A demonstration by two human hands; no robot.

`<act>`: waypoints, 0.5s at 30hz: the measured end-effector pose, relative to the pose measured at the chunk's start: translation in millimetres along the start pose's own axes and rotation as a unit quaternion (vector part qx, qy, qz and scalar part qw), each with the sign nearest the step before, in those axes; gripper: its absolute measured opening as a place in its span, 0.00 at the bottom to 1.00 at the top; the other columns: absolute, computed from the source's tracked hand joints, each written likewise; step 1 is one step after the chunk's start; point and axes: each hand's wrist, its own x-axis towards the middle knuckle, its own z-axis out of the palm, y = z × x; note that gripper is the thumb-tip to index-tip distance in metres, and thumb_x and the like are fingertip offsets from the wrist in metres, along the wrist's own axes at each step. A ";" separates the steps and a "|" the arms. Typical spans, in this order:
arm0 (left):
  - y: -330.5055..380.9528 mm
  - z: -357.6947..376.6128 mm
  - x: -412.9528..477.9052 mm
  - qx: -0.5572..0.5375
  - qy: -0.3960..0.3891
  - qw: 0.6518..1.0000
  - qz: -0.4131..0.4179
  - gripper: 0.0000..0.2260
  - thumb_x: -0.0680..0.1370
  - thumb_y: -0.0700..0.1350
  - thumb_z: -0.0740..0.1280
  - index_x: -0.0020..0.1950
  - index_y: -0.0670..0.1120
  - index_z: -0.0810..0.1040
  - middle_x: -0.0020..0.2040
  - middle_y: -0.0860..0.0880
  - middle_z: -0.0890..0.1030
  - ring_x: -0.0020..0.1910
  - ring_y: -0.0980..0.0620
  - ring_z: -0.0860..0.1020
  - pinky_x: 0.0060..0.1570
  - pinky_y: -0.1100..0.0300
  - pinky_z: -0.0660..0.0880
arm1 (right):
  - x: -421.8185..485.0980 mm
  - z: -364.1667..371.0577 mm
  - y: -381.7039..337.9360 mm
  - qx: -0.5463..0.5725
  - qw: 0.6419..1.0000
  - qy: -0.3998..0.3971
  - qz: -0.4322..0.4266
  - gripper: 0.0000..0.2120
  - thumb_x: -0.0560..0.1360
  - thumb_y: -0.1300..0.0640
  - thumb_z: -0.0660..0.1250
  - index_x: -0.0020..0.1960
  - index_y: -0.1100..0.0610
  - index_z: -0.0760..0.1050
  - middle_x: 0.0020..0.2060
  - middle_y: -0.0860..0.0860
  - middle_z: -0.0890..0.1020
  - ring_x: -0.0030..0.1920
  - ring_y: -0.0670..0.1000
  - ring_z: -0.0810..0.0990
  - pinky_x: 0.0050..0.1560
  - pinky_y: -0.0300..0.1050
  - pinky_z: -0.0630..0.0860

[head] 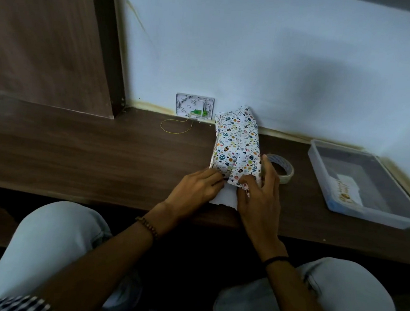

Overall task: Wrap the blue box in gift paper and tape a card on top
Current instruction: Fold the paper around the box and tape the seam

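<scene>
The box lies on the dark wooden desk, covered in white gift paper with small coloured prints; no blue shows. Its far end reaches the wall and is folded shut. At the near end, my left hand presses the paper's left side with straight fingers. My right hand pinches a printed flap at the near right corner, thumb up along the box's side. A white underside of paper sticks out between both hands. The card lies in the tray at right.
A roll of clear tape lies flat just right of the box, behind my right hand. A clear plastic tray stands at the desk's right end. A white wall plate with a yellow wire loop sits left of the box.
</scene>
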 end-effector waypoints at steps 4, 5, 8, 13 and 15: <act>-4.5 -1.5 -2.3 -0.041 -0.050 0.998 -0.015 0.07 0.73 0.38 0.63 0.46 0.43 0.80 0.49 0.46 0.80 0.50 0.48 0.79 0.36 0.56 0.76 | 2.2 2.0 2.7 0.048 0.998 -0.007 0.047 0.05 0.75 0.60 0.72 0.50 0.56 0.81 0.76 0.59 0.63 0.75 0.60 0.62 0.62 0.58 0.76; -5.3 -1.4 -2.2 -0.051 -0.059 0.997 -0.018 0.06 0.73 0.38 0.65 0.47 0.42 0.79 0.49 0.46 0.80 0.50 0.47 0.79 0.35 0.55 0.77 | 2.4 2.2 1.9 0.057 0.997 -0.007 0.054 0.05 0.74 0.60 0.72 0.51 0.55 0.81 0.76 0.58 0.63 0.75 0.60 0.62 0.62 0.56 0.76; -6.1 -1.2 -0.8 -0.070 -0.075 0.994 -0.031 0.07 0.74 0.38 0.63 0.48 0.42 0.79 0.51 0.45 0.79 0.52 0.46 0.78 0.35 0.51 0.78 | 4.1 1.6 -1.0 0.066 0.995 -0.018 0.069 0.08 0.75 0.59 0.71 0.53 0.53 0.81 0.75 0.56 0.63 0.75 0.59 0.63 0.58 0.52 0.76; -4.8 -5.2 2.7 -0.093 -0.074 0.992 -0.036 0.09 0.70 0.35 0.73 0.48 0.41 0.79 0.50 0.44 0.79 0.51 0.46 0.78 0.32 0.54 0.77 | 7.1 5.2 -1.6 0.069 0.992 -0.047 0.094 0.13 0.77 0.52 0.68 0.60 0.53 0.79 0.74 0.54 0.64 0.72 0.54 0.66 0.59 0.52 0.76; -4.7 -4.8 3.7 -0.099 -0.072 0.992 -0.036 0.09 0.69 0.35 0.73 0.48 0.41 0.79 0.50 0.44 0.79 0.50 0.46 0.78 0.31 0.54 0.76 | 7.6 6.2 -2.1 0.067 0.992 -0.046 0.096 0.13 0.77 0.51 0.68 0.60 0.53 0.80 0.74 0.54 0.65 0.71 0.54 0.67 0.60 0.50 0.74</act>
